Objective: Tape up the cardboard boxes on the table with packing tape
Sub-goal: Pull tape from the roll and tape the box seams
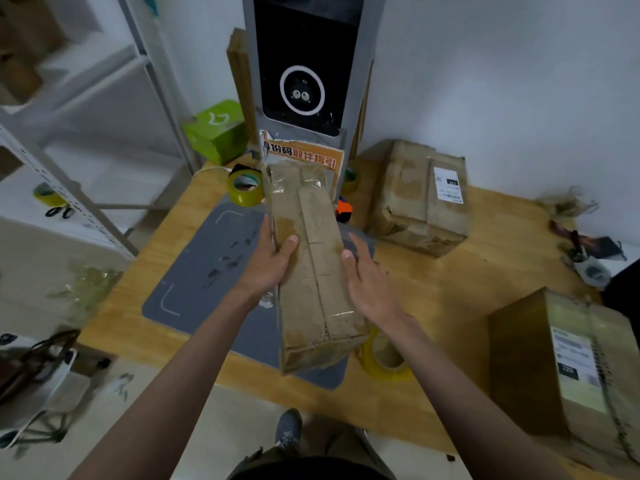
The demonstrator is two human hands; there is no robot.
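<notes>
Bare forearms, no sleeves; grey shoe (pixel 289 429); olive trousers (pixel 332 448).

One view only — head-worn, wide-angle, looking forward and steeply down from above the near edge of the worktop (pixel 450 289). Faces the far wall, close enough for both forearms to fill the lower frame. Takes in the worktop's left edge and far edge — right side cut off.
</notes>
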